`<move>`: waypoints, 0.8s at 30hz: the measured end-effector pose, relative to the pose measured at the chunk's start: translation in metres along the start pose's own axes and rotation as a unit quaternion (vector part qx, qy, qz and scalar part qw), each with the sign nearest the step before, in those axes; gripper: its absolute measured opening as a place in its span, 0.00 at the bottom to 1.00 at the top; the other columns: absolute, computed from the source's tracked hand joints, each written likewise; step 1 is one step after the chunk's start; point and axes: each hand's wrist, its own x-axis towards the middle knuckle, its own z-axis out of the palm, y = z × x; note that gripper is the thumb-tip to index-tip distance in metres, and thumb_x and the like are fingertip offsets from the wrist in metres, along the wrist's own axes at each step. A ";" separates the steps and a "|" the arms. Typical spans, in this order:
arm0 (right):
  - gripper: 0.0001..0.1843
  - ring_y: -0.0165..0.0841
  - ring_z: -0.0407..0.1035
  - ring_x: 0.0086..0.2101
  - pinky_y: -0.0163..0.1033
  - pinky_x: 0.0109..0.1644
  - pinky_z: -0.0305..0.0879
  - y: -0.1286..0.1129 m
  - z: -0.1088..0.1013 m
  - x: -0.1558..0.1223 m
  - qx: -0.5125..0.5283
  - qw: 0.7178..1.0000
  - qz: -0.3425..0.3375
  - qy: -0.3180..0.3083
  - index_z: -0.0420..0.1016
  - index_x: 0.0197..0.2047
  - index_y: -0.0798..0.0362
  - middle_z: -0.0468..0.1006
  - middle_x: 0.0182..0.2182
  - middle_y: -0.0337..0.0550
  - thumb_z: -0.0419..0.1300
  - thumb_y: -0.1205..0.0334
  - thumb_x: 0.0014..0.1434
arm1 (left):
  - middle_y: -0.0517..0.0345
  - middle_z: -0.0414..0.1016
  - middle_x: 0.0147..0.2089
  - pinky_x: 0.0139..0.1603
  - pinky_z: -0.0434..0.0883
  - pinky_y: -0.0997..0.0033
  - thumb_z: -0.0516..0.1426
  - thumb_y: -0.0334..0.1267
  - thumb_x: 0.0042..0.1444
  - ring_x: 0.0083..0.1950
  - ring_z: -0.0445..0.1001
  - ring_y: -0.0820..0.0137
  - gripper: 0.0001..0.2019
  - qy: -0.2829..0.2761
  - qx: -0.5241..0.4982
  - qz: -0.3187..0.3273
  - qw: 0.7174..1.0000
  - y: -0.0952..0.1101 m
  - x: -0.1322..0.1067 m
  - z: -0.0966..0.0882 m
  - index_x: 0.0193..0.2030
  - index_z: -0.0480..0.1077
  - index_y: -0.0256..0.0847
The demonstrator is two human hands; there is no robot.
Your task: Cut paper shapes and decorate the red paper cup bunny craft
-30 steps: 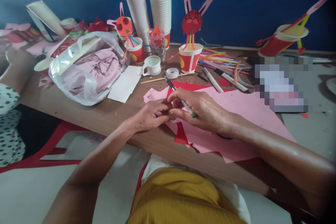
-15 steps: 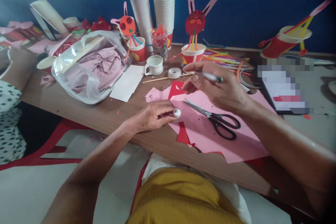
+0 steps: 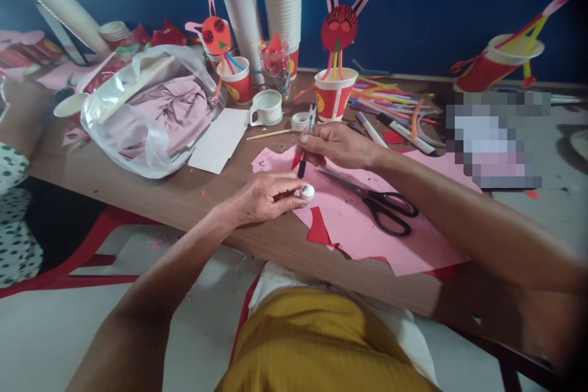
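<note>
My left hand (image 3: pixel 263 199) rests at the table edge, its thumb and fingers pinched round a small white rounded piece (image 3: pixel 307 192) with dark marks on top. Just beyond it, my right hand (image 3: pixel 342 144) grips a pen (image 3: pixel 312 115) held nearly upright, dark end down. That lower end is close to my left fingertips; whether it touches them I cannot tell. Under both hands lies a cut sheet of pink paper (image 3: pixel 413 248). Black-handled scissors (image 3: pixel 390 208) lie on the sheet, beneath my right forearm. A red paper scrap (image 3: pixel 319 226) sticks out at the sheet's near left.
Behind my hands stand a white mug (image 3: pixel 267 109), a tape roll (image 3: pixel 300 121) and a red cup with a rabbit-eared paper figure (image 3: pixel 339 30). A plastic bag (image 3: pixel 156 159) fills the left side. At right lies a blurred-out device (image 3: pixel 491 141). Another person's arm (image 3: pixel 21 116) is at far left.
My right hand has come left, towards my left hand, and the pen has swung from nearly level to upright. My left hand keeps its pinch. The view has shifted slightly.
</note>
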 end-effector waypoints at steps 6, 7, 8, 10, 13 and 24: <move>0.22 0.23 0.59 0.19 0.29 0.23 0.56 0.000 0.003 0.013 -0.035 0.996 0.004 -0.077 0.71 0.31 0.57 0.65 0.18 0.34 0.46 0.49 0.64 | 0.58 0.71 0.30 0.32 0.63 0.76 0.53 0.39 0.59 0.30 0.67 0.75 0.10 -0.009 0.008 0.003 1.000 -0.001 0.001 0.000 0.40 0.72 0.37; 0.22 0.22 0.59 0.19 0.29 0.24 0.56 0.000 0.004 0.015 -0.045 0.995 -0.003 -0.087 0.71 0.31 0.57 0.65 0.18 0.33 0.45 0.51 0.65 | 0.58 0.71 0.30 0.32 0.63 0.76 0.53 0.40 0.59 0.30 0.67 0.75 0.10 -0.008 0.008 0.003 1.000 -0.002 0.001 0.000 0.39 0.72 0.37; 0.22 0.22 0.58 0.20 0.29 0.25 0.56 0.000 0.005 0.017 -0.054 0.994 -0.011 -0.096 0.71 0.31 0.58 0.64 0.18 0.33 0.45 0.53 0.65 | 0.58 0.71 0.30 0.32 0.63 0.75 0.53 0.40 0.59 0.30 0.67 0.75 0.11 -0.007 0.008 0.003 1.000 -0.002 0.000 0.000 0.39 0.72 0.37; 0.21 0.22 0.58 0.20 0.30 0.26 0.56 0.000 0.007 0.019 -0.074 0.991 -0.019 -0.113 0.71 0.30 0.58 0.64 0.18 0.33 0.45 0.55 0.66 | 0.58 0.70 0.29 0.32 0.63 0.75 0.53 0.41 0.59 0.30 0.67 0.75 0.11 -0.006 0.008 0.006 1.000 -0.002 0.001 0.000 0.38 0.72 0.36; 0.22 0.23 0.57 0.20 0.31 0.27 0.55 0.000 0.010 0.020 -0.098 0.987 -0.013 -0.131 0.70 0.28 0.58 0.63 0.17 0.33 0.45 0.56 0.66 | 0.58 0.69 0.28 0.32 0.63 0.76 0.53 0.40 0.59 0.29 0.66 0.75 0.11 -0.003 0.008 0.013 1.000 -0.002 0.001 0.000 0.37 0.72 0.35; 0.20 0.23 0.56 0.21 0.31 0.26 0.53 -0.005 0.014 0.021 -0.123 0.983 -0.002 -0.138 0.62 0.21 0.56 0.63 0.18 0.33 0.47 0.60 0.64 | 0.59 0.69 0.27 0.30 0.63 0.77 0.55 0.37 0.57 0.28 0.65 0.76 0.09 0.018 0.023 0.034 0.999 0.000 0.002 0.001 0.37 0.73 0.34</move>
